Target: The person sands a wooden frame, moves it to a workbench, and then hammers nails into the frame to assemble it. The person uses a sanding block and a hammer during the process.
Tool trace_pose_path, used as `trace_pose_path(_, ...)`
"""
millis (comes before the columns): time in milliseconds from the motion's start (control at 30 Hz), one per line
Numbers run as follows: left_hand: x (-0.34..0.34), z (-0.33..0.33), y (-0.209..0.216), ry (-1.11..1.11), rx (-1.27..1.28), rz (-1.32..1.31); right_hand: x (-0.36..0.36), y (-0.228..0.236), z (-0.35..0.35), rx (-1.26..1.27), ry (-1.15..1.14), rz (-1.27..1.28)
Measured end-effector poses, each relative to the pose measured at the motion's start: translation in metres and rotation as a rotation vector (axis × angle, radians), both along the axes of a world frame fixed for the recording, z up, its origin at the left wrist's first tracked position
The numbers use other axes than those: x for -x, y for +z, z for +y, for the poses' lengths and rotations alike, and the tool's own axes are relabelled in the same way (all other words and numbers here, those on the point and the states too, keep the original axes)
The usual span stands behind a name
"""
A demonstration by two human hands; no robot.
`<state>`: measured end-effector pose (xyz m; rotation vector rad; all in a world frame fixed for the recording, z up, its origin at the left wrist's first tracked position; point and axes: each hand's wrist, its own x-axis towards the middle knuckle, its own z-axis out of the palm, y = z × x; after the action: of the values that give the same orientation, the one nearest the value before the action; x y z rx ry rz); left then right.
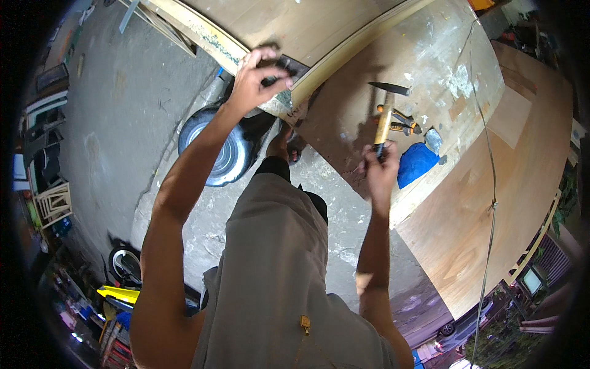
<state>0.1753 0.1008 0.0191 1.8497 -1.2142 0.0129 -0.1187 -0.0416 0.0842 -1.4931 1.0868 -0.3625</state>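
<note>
My right hand (381, 165) is closed round the lower end of a hammer (385, 118). Its handle is yellowish and its dark, pointed head (389, 89) is uppermost, over the work table. At the near corner of a framed wooden panel (270, 24), my left hand (261, 79) is raised with fingers bent and apart, slightly blurred. I see nothing held in it. Pliers (402, 125) with orange and black handles lie just beyond the hammer handle. Beside them rests a blue cloth or bag (418, 165).
A paint-stained board (344, 129) spreads under the tools, joined by a large plywood sheet (467, 240) on the right. A wheel (212, 147) stands below my left forearm. A thin cable (490, 160) hangs down at the right. Wooden frames (54, 205) lean at the far left.
</note>
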Motion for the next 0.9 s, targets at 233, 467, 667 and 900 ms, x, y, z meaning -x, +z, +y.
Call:
trace_pose_path(233,0.002,-0.020,-0.008,0.305,-0.442,-0.376,-0.027,-0.014,0.064,0.404,0.258,0.109)
trace_pose_path(467,0.001,-0.022,-0.008,0.286,-0.384,-0.378,-0.028,-0.027,0.059,0.010,0.345,0.137)
trace_pose_path(667,-0.001,-0.020,-0.013,0.291,-0.353,-0.394,-0.035,-0.025,0.059,0.294,0.399,0.058)
trace_pose_path(900,-0.001,-0.020,-0.014,0.298,-0.320,-0.395,-0.040,-0.020,0.068,0.034,0.451,0.123)
